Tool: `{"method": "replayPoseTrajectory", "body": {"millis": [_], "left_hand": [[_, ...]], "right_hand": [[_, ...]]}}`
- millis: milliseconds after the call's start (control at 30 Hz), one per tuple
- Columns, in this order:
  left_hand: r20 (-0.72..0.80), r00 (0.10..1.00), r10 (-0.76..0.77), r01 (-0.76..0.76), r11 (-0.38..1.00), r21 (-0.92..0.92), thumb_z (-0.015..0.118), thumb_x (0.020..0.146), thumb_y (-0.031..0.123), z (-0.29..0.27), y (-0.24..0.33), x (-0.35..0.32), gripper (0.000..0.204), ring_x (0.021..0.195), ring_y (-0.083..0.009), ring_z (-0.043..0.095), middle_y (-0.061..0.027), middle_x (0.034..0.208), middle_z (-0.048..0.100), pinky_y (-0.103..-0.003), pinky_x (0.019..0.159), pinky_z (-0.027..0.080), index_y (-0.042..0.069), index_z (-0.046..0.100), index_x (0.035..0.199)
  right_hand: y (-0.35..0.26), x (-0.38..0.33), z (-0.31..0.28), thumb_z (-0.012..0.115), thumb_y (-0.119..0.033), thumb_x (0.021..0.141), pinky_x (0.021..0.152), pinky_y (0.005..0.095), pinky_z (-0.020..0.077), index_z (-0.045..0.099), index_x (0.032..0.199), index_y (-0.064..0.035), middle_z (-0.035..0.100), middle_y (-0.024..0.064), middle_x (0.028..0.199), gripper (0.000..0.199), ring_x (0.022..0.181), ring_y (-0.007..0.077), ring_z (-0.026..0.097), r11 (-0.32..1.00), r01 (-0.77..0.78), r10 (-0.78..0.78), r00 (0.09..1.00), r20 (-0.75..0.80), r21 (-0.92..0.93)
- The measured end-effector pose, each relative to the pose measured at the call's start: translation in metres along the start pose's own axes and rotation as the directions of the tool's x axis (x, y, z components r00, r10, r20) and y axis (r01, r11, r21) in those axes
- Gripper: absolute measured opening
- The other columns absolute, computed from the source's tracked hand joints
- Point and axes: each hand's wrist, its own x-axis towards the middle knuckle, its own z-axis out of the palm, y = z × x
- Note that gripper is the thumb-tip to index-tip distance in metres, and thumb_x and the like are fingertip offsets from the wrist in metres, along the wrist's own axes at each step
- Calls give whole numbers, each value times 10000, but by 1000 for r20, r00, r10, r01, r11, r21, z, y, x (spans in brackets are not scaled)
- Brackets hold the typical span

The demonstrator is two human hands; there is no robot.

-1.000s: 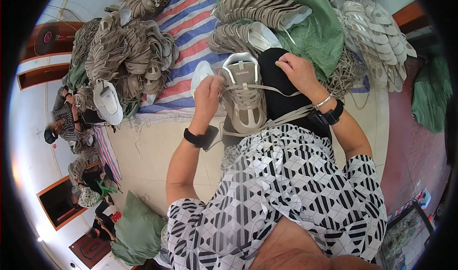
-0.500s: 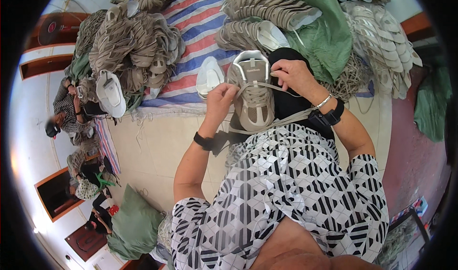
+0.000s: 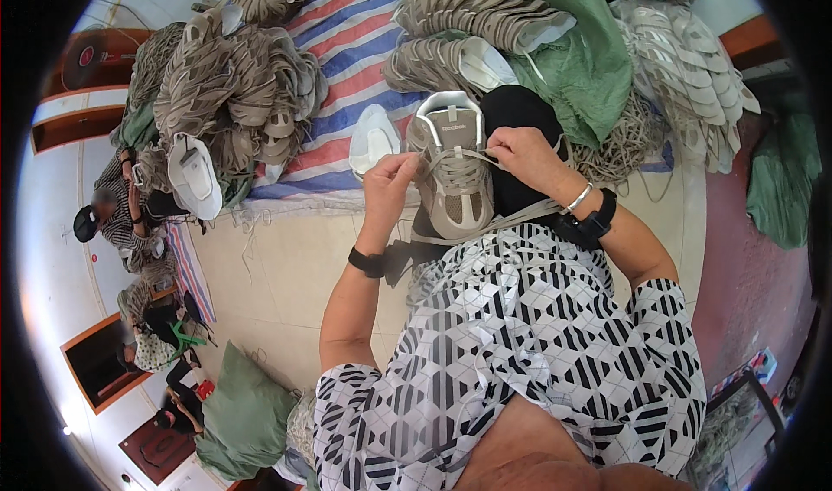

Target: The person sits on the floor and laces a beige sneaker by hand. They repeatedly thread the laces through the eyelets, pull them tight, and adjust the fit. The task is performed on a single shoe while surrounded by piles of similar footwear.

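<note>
A beige-grey shoe upper (image 3: pixel 454 206) with a white-edged collar lies over my dark-clad lap, its toe pointing toward me. Laces (image 3: pixel 458 172) criss-cross its front, and a strand runs across the tongue toward both hands. My left hand (image 3: pixel 389 183) is closed at the upper's left edge, pinching a lace end that its fingers mostly cover. On the other side, my right hand (image 3: pixel 525 156) pinches the lace close beside the tongue. More loose lace strands (image 3: pixel 507 223) stretch across my lap below the toe.
A single pale upper (image 3: pixel 373 141) lies left of the shoe on a striped sheet (image 3: pixel 347 66). Stacked uppers (image 3: pixel 234 84) are heaped at far left and more (image 3: pixel 477 14) ahead. A green sack (image 3: pixel 594 84) and a lace bundle (image 3: pixel 620 153) lie at right. Other people (image 3: pixel 117 196) sit far left.
My right hand has come inward and slightly down, nearer the tongue, still with the lace. The left hand has shifted slightly left and down. The whole view has drifted a little.
</note>
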Motion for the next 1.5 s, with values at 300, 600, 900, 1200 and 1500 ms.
{"method": "replayPoseTrajectory", "body": {"millis": [300, 600, 900, 1200, 1500], "left_hand": [[55, 989, -140, 143, 988, -51, 626, 918, 241, 11, 4, -3, 220, 628, -32, 464, 40, 745, 582, -187, 559, 372, 26, 666, 896], [60, 989, -132, 136, 989, -60, 621, 903, 250, 13, -4, 7, 241, 644, -36, 437, 54, 708, 549, -198, 579, 351, 44, 624, 777], [168, 872, 461, -405, 483, 776, 683, 753, 178, 29, 37, 21, 132, 739, -286, 546, -99, 808, 579, -391, 627, 461, 75, 605, 777], [693, 620, 369, -782, 363, 506, 763, 645, 105, -7, 68, 57, 321, 953, -288, 545, -55, 954, 556, -413, 806, 473, 96, 569, 901], [829, 540, 145, -814, 343, 469, 745, 658, 95, -13, 79, 77, 259, 908, -282, 556, -64, 868, 553, -394, 715, 493, 108, 573, 852]], "right_hand": [[-16, 10, -10, 583, -123, 847, 592, 385, 520, 602, 744, 13, 628, 186, 667, 172, 598, 321, 642, 951, -306, 308, 926, 220, -42], [2, 1, 12, 500, -69, 857, 615, 426, 514, 566, 833, 22, 618, 202, 672, 115, 706, 332, 655, 943, 152, -130, 987, 91, -298], [8, 12, 0, 553, -58, 818, 655, 376, 503, 561, 896, -36, 582, 103, 833, 82, 763, 276, 614, 856, 313, -248, 947, 204, -412], [-5, 41, -20, 611, -119, 755, 713, 331, 464, 580, 815, -79, 544, 65, 906, 78, 877, 214, 576, 564, 719, -528, 692, 492, -406], [-14, 57, -14, 640, -135, 766, 718, 413, 503, 672, 762, -17, 585, 152, 906, 123, 822, 319, 627, 817, 397, -110, 819, 563, -418]]}}
